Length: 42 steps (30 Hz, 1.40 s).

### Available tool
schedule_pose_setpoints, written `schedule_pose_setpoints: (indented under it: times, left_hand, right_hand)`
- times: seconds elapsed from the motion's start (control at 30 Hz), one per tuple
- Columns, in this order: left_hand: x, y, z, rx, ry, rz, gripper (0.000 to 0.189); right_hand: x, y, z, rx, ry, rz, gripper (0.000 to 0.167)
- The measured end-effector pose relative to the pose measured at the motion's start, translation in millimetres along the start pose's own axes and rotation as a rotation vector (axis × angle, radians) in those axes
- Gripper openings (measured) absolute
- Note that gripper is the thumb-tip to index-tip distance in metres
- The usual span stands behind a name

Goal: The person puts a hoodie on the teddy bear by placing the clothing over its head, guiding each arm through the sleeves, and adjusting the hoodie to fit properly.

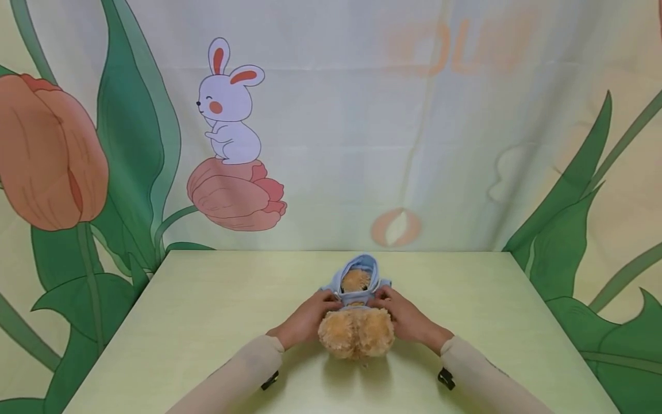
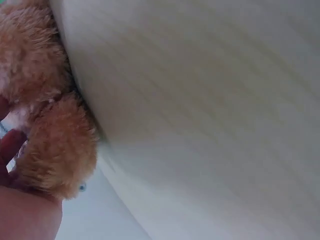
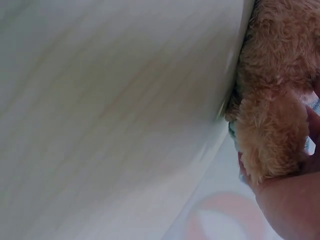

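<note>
A light-brown plush toy (image 1: 376, 333) lies on its back on the table, its two fluffy feet toward me. It wears a pale blue hoodie (image 1: 365, 261), with the hood up around its head. My left hand (image 1: 309, 315) grips the toy's left-hand side at the hoodie's lower part, and my right hand (image 1: 407, 315) grips the opposite side. In the left wrist view the left hand (image 2: 30, 212) lies against a furry leg (image 2: 60, 145). The right wrist view has the right hand (image 3: 295, 202) around the other leg (image 3: 270, 135). Some fingertips are hidden by the fur.
The pale yellow-green table (image 1: 222, 293) spreads out on both sides of the toy. Behind its far edge hangs a curtain (image 1: 331, 126) printed with tulips and a white rabbit. Dark straps (image 1: 446, 378) hang near both wrists.
</note>
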<state>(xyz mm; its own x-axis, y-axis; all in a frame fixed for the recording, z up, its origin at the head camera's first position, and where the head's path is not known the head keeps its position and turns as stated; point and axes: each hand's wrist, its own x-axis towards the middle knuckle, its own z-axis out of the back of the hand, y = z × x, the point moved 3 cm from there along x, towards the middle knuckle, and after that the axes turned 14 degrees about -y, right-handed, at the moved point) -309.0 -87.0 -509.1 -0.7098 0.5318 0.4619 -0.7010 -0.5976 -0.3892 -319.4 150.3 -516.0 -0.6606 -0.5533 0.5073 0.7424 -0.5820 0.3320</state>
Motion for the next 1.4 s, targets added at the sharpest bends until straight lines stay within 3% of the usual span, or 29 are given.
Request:
schedule_pose_setpoints:
  times: [0.1, 0.3, 0.5, 0.67, 0.9, 1.07, 1.17, 1.4]
  left_hand:
    - [0.4, -0.3, 0.6, -0.005, 0.006, 0.011, 0.034]
    - [-3.3, 2.5, 3.0, -0.056, 0.016, 0.078, 0.047]
    - [-8.2, 2.3, -0.3, -0.035, 0.064, 0.042, 0.045]
    - [-5.4, -2.3, 1.1, 0.027, 0.055, 0.003, 0.036]
    - [-6.9, -1.7, 2.3, 0.057, 0.088, 0.066, 0.049]
    - [-8.4, -1.7, -0.4, 0.077, 0.092, 0.042, 0.046]
    - [-7.0, -3.4, -1.4, 0.074, 0.089, 0.029, 0.042]
    - [-0.4, -2.6, 0.4, -0.01, 0.15, 0.136, 0.038]
  right_hand:
    - [1.3, 1.3, 1.0, 0.006, 0.006, -0.018, 0.023]
    - [0.7, -0.4, -0.1, 0.089, 0.064, -0.158, 0.046]
    - [-0.9, 1.8, -2.0, 0.012, 0.068, -0.032, 0.037]
    - [1.3, 4.3, -0.8, -0.007, 0.068, -0.002, 0.031]
    - [-1.9, 0.1, -1.0, 0.017, 0.116, -0.152, 0.045]
    - [-3.6, -0.2, -5.2, -0.017, 0.102, -0.076, 0.039]
    - [-2.9, -0.8, -5.7, 0.004, 0.103, -0.08, 0.035]
    - [3.2, -4.9, -5.6, 0.081, 0.158, -0.193, 0.038]
